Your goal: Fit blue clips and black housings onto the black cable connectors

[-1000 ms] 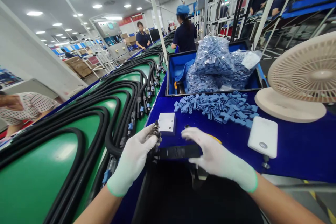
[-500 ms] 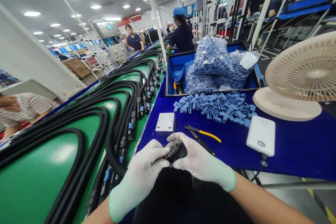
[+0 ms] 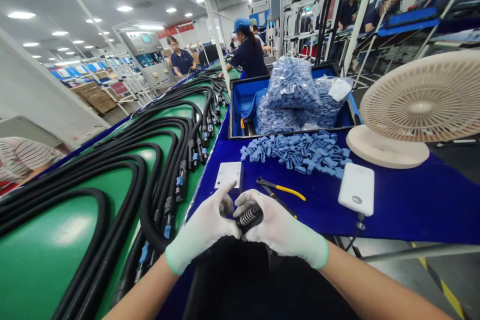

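Observation:
Both my hands wear white gloves and meet at the near edge of the blue table [image 3: 393,200]. My right hand [image 3: 279,230] is wrapped round a black cable connector [image 3: 250,217] with a ribbed metal spring collar. My left hand [image 3: 204,230] pinches the same connector from the left, its forefinger sticking out. A white square block [image 3: 228,175] lies just beyond my left hand. Yellow-handled pliers [image 3: 281,190] lie just beyond my right hand.
Black cables [image 3: 150,160] with connector ends lie in loops on the green conveyor [image 3: 45,240] at left. A heap of small blue parts [image 3: 296,150], a blue bin [image 3: 236,115] with bagged parts, a white power bank [image 3: 357,189] and a beige fan [image 3: 420,105] stand on the table. Other people work further along the line.
My hands have come together from apart: the connector held up in the left hand is now gripped by both. The pliers, hidden before, are uncovered. The view has shifted slightly.

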Available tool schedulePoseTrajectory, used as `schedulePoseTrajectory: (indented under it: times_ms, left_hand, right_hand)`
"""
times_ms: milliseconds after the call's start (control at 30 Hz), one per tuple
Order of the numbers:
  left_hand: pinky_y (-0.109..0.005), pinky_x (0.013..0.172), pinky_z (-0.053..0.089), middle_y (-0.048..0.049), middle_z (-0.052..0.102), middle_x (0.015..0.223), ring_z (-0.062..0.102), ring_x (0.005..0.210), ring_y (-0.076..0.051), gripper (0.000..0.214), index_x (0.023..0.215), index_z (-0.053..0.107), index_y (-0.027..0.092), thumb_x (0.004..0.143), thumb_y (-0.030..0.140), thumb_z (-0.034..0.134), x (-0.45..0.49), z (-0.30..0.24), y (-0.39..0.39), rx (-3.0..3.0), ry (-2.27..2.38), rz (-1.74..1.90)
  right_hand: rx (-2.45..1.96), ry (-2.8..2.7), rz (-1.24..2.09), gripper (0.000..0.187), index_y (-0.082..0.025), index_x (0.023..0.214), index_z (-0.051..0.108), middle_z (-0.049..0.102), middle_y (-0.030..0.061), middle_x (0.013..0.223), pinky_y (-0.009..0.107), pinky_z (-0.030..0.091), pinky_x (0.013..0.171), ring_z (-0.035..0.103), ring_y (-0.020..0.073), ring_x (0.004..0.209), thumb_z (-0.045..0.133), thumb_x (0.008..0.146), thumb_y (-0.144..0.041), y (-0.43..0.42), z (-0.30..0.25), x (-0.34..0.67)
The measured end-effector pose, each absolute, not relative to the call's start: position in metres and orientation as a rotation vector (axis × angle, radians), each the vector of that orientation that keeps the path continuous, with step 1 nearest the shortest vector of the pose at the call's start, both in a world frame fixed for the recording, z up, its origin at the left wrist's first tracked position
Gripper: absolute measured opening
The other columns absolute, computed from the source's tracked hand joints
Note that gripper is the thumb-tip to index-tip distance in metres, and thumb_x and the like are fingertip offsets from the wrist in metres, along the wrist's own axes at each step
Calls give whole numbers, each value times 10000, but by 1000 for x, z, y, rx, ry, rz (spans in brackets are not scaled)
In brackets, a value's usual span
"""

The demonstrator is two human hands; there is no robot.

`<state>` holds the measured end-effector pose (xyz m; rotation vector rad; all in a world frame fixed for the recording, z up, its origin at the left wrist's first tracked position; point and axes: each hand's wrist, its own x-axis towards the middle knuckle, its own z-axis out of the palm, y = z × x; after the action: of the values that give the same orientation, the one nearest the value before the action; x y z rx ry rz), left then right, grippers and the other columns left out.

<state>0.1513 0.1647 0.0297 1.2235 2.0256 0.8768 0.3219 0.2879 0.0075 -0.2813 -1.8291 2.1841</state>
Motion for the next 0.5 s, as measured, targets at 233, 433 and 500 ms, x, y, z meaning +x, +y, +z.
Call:
schedulePoseTrajectory:
  times_ms: [233, 433, 500]
  left_hand:
    - [-388, 816, 527, -52, 719, 847, 675, 825, -266, 148, 854, 791, 261, 843, 396, 730, 177, 9, 129, 1218, 2225, 984]
    - [-312, 737, 600, -34, 651, 905, 647, 784, -170, 350, 1201, 690, 248, 877, 368, 744, 167, 12, 109, 148, 1400, 2069]
    - [-213, 579, 517, 25, 523, 743, 501, 597, -88, 317, 1163, 682, 198, 876, 298, 771, 159, 24, 113, 208, 1354, 2173]
  right_hand:
    - [-541, -1346, 2071, 413, -205, 1013, 673, 740, 25, 1023, 368, 560, 841, 701, 211, 873, 748, 632, -63, 275, -14, 317]
    - [-143, -1872, 2290, 411, -214, 1084, 690, 743, 40, 1083, 331, 584, 811, 716, 221, 926, 864, 717, -280, 260, -15, 314]
    - [-280, -2351, 1798, 327, -227, 1155, 687, 741, 39, 1085, 301, 565, 851, 714, 200, 961, 740, 888, -408, 294, -10, 302]
